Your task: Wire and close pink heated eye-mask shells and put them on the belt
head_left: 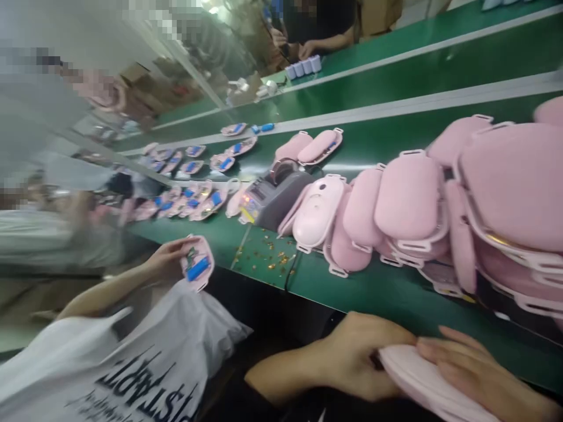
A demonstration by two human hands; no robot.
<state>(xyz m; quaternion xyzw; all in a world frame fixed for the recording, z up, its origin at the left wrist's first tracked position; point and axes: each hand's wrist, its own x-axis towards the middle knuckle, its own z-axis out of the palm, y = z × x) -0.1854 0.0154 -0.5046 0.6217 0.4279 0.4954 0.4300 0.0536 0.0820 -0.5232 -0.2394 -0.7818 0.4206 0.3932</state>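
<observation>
Low in the view, at the front edge of the green bench, my left hand (358, 354) grips one end of a pink oval plastic case (433, 384). My right hand (479, 369) lies along the upper side of the same case, its fingers closed over it. The case is tilted and partly covered by both hands, so its inside is hidden. Just beyond my hands is a large pile of similar pink cases (409, 196) with slotted end loops. One paler case (319, 211) leans at the pile's left end.
A grey tape dispenser (277, 196) stands left of the pile, with gold scraps (277, 258) before it. Open pink shells with blue parts (191, 202) lie further left. A co-worker in a white shirt (145, 357) holds one open shell (197, 264). Another person (319, 29) works across the bench.
</observation>
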